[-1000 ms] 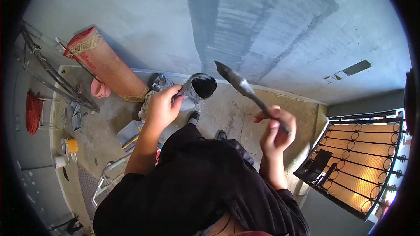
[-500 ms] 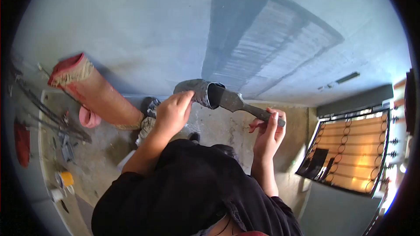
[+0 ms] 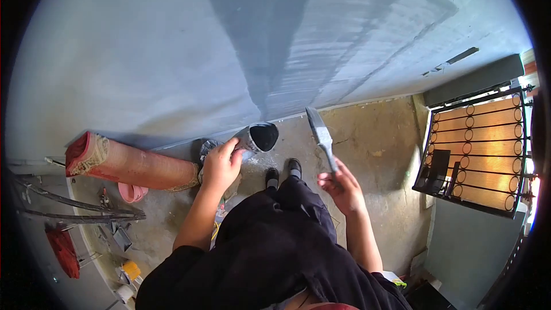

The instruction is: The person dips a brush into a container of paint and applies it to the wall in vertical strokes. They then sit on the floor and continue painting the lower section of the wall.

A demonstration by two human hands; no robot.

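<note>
Paintbrush sits in the right hand, fingers wrapped round the lower handle, bristles pointing up and away toward the wall, clear of it and not touching the container. Looks light and stiff in the handle, soft at the bristle end; bristles look loaded with grey paint, so likely drippy and slick near the ferrule. Best grip is low on the handle, where it's held now. Left hand is clamped on a paint container, tilted with its dark mouth facing the brush; it's paint-smeared, probably slippery, and heavier than the brush if part full, though fill level isn't visible from this angle. Container and brush are near each other, just above the person's shoes. Wall ahead carries a darker grey painted patch. Rolled rug lies along the wall base to the left; metal gate at right.
</note>
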